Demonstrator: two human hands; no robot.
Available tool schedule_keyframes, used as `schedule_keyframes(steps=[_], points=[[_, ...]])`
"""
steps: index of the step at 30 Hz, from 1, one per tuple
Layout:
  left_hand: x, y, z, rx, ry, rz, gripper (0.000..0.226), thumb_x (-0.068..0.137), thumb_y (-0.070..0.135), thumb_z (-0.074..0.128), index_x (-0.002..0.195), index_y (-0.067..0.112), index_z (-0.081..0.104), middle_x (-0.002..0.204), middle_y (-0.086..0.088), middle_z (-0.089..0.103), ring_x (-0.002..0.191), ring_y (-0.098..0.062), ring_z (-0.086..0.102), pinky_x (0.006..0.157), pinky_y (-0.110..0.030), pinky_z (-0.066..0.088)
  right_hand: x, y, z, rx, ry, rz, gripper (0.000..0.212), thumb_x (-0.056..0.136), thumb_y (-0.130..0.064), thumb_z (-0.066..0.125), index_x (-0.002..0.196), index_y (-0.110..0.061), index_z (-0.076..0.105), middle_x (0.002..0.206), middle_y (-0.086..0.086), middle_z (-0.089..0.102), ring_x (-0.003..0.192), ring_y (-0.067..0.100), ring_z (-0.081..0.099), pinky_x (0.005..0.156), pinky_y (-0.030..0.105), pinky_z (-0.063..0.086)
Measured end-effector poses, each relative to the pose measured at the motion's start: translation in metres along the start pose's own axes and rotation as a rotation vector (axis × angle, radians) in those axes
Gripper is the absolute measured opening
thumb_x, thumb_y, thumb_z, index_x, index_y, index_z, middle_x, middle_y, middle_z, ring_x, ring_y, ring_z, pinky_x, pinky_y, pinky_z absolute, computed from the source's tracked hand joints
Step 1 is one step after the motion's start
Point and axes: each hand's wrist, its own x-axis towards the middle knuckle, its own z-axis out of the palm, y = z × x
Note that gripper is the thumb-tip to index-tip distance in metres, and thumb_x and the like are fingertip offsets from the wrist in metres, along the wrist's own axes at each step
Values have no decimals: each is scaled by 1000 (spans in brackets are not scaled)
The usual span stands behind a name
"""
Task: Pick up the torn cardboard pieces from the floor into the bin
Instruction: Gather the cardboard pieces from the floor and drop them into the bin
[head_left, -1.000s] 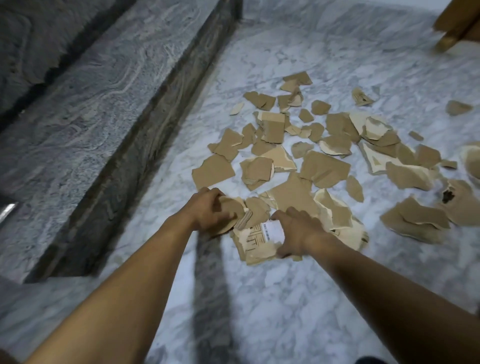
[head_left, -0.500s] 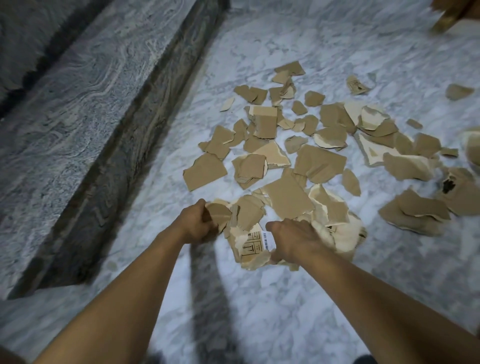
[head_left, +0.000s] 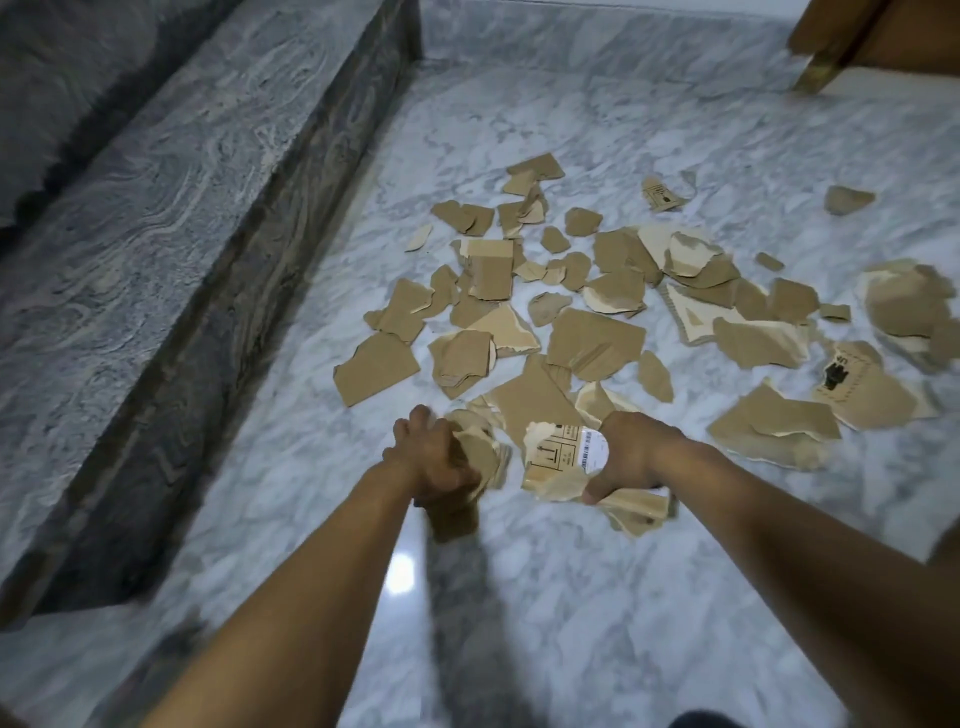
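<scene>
- marble floor (head_left: 571, 597) is taking up most of the view, running right up to the foot of the stone step (head_left: 182, 208)
- stone step is running along the left side, from the near edge to the far corner
- torn cardboard pieces (head_left: 592, 343) are lying scattered and overlapping on the floor to the right of the stone step, none touching it
- wooden furniture leg (head_left: 821, 67) is standing beyond the scatter, well apart from the stone step
- left hand (head_left: 436, 462) is working on the near edge of the scatter, the hand closer to the stone step. Its fingers are curling tight round a wad of brown pieces (head_left: 480, 452)
- right hand (head_left: 634, 457) is working just beside it, on the side away from the stone step. It is clutching a bunch of pieces, thumb curled under
- labelled piece (head_left: 561, 457), with print and a barcode sticker, is sitting at the front of that bunch, facing the left hand
- motion blur is hiding the finger detail
</scene>
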Motion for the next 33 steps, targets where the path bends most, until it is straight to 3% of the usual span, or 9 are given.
schedule_keyframes(steps=[6,10,14,16,18,21,23,26,33], points=[[4,2,5,13,279,70,67,73,34,74,128,21,38,125,-10,41,110,-36,49,86,-47,48,4,16,26,87,36,-28,57,51,-58,86,94,-26,69,93,-8,71,87,17,68,81,35,57],[-2,-1,-17,-431,396,153,48,76,20,72,104,19,33,99,-7,52,83,-25,54,62,-35,45,-6,16,15,133,-2,-63,46,61,-54,88,83,-28,57,96,-4,69,89,18,65,77,33,56],[-13,-7,-52,-752,367,80,60,82,9,71,120,19,25,104,-10,58,76,-20,58,46,-24,47,-15,7,-19,273,17,-85,48,66,-47,88,90,-26,53,88,-10,59,84,14,60,63,26,49],[-19,-18,-65,-617,267,37,55,83,16,75,122,16,36,103,-8,59,79,-20,58,53,-23,47,-7,-3,-31,291,51,-92,49,59,-52,88,88,-25,59,87,-5,65,79,13,63,62,27,52],[-24,-30,-69,-290,111,24,40,78,32,81,105,16,55,98,-5,65,84,-20,60,67,-28,46,4,-16,-38,287,101,-100,51,52,-57,86,85,-26,62,91,-2,70,84,18,67,71,33,57],[-29,-35,-55,-105,-111,26,30,76,42,81,83,27,56,95,0,65,87,-20,59,73,-30,44,16,-44,-39,137,189,-94,62,53,-62,81,97,-23,62,109,1,63,100,25,64,82,36,56],[-26,-33,-38,-48,-91,71,35,76,45,79,100,27,60,119,-4,58,106,-25,54,89,-36,47,30,-63,-32,13,209,-79,80,58,-65,78,122,-22,56,127,7,49,118,33,53,94,40,49],[-21,-25,-12,37,-33,121,76,73,49,79,138,27,48,153,-9,21,138,-35,24,111,-49,35,46,-81,-13,-76,185,-65,86,65,-62,76,134,-19,49,139,11,36,129,38,40,102,48,41],[-3,-24,11,32,8,90,83,71,47,82,136,25,36,140,-7,32,125,-33,35,101,-45,44,62,-96,28,-91,295,-65,80,77,-42,79,138,-16,35,141,16,40,132,37,40,106,47,37]])
